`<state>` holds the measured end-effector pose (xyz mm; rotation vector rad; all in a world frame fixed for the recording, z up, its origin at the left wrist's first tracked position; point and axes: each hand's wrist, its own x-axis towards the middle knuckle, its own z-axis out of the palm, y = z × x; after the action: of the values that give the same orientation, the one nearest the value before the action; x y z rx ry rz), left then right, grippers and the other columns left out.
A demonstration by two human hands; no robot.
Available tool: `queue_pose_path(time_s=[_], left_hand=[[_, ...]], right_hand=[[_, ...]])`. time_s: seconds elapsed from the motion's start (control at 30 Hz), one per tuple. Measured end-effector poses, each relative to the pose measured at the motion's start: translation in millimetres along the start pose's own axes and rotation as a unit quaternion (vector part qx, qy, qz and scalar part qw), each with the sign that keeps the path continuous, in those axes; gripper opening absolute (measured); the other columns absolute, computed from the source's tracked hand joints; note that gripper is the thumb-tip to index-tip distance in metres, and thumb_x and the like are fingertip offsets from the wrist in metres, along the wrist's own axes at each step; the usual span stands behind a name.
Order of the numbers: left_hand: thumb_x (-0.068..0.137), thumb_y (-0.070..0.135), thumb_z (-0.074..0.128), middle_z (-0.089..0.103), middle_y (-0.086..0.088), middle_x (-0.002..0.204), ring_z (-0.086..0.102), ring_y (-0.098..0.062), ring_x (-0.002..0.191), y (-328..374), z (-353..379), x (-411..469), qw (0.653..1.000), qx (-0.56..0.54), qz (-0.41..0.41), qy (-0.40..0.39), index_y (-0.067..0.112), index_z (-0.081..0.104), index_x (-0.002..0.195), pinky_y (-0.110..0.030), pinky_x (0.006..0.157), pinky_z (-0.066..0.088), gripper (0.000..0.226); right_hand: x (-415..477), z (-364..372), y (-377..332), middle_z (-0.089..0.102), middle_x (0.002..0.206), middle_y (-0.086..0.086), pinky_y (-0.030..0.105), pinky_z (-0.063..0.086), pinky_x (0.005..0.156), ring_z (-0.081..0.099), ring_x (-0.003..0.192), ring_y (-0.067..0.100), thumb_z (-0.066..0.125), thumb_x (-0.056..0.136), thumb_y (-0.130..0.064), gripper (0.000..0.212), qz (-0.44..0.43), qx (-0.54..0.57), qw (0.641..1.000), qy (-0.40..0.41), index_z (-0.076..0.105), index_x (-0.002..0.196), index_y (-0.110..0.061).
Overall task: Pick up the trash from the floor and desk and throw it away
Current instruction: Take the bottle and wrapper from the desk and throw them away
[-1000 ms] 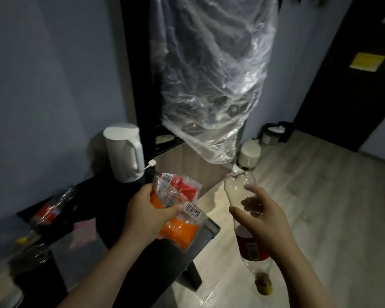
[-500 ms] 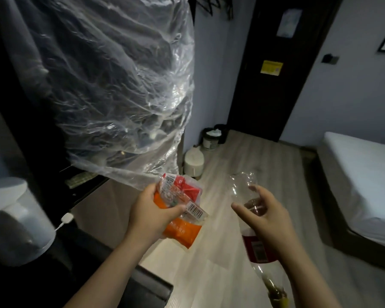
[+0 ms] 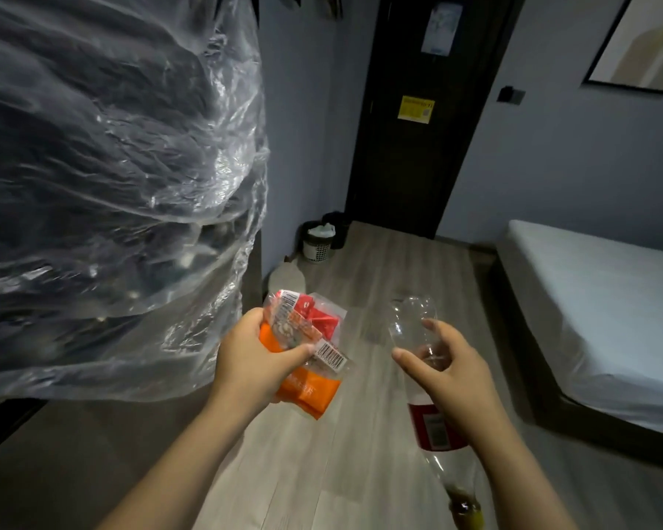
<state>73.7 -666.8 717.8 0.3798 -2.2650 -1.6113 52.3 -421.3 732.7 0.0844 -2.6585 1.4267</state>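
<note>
With the left hand [image 3: 253, 361] clutching wrappers [image 3: 307, 338] and the right hand [image 3: 448, 376] loosely holding an inverted bottle [image 3: 422, 380], dregs may leak if it's uncapped.

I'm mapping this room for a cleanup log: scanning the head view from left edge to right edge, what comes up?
Clear plastic sheet → orange and red snack wrappers → clear plastic bottle with red label → white bed.

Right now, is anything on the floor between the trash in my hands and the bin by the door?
Nothing visible blocks it: the wooden floor lies bare up to the trash bin.
</note>
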Motion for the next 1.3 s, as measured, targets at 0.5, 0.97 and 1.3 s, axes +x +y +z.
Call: queue_pose_path(time_s=[0.5, 0.97, 1.3], left_hand=[[0.071, 0.040, 0.076, 0.064, 0.014, 0.077, 0.062, -0.003, 0.072, 40, 192, 199, 0.998, 0.066, 0.020, 0.003, 0.032, 0.057, 0.083, -0.015, 0.049, 0.042, 0.024], [0.087, 0.027, 0.060, 0.059, 0.000, 0.073, 0.056, -0.015, 0.070, 23, 292, 461, 0.997, 0.072, 0.003, -0.015, 0.015, 0.051, 0.077, -0.032, 0.062, 0.043, 0.018], [0.091, 0.025, 0.056, 0.061, -0.001, 0.081, 0.058, -0.017, 0.076, 13, 345, 624, 0.995, 0.087, -0.014, -0.048, 0.013, 0.051, 0.086, -0.036, 0.067, 0.046, 0.014]], right_hand=[[261, -65, 74, 0.062, 0.098, -0.016, 0.010, 0.041, 0.064, 0.061, 0.086, -0.003, 0.073, 0.070, -0.058, 0.062, -0.003, 0.027, 1.000, 0.002, 0.045, 0.123, -0.045], [531, -19, 99, 0.064, 0.099, -0.019, 0.013, 0.046, 0.071, 0.060, 0.092, -0.006, 0.077, 0.066, -0.053, 0.044, 0.018, 0.038, 0.999, 0.007, 0.047, 0.097, -0.055], [703, 20, 113, 0.062, 0.094, -0.022, 0.017, 0.049, 0.070, 0.060, 0.088, -0.005, 0.072, 0.062, -0.060, 0.040, 0.029, 0.055, 0.998, 0.022, 0.046, 0.091, -0.056]])
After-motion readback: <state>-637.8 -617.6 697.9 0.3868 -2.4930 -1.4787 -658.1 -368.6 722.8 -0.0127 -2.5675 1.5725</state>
